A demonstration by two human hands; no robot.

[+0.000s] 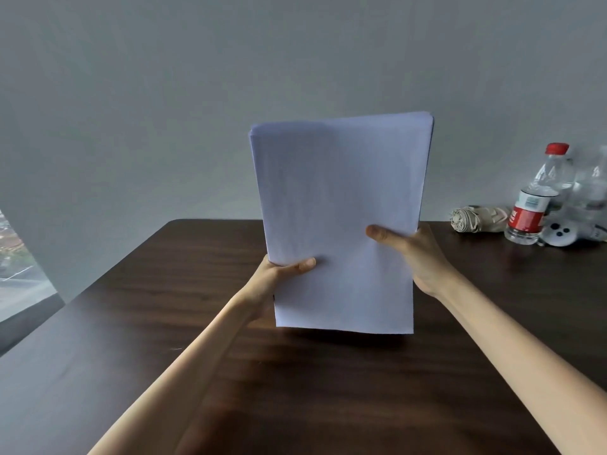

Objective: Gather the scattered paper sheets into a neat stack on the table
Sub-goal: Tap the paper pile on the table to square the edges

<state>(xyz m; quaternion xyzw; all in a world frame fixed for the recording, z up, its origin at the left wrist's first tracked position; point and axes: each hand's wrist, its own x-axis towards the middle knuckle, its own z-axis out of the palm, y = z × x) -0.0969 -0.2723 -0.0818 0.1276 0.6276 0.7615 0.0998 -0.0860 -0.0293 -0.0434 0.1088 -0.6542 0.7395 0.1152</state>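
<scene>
A stack of white paper sheets [338, 208] stands nearly upright over the dark wooden table [164, 290], its lower edge close to the tabletop. My left hand [279, 277] grips the stack's lower left edge, thumb on the front. My right hand [414, 254] grips the right edge, thumb pressed across the front face. The fingers of both hands are hidden behind the sheets. The top edges of the sheets are slightly uneven.
At the table's far right stand a clear plastic bottle [538, 198] with a red cap and label, a folded beige umbrella [476, 218] and a white device [558, 233]. A grey wall rises behind. A window [16, 277] shows at the left.
</scene>
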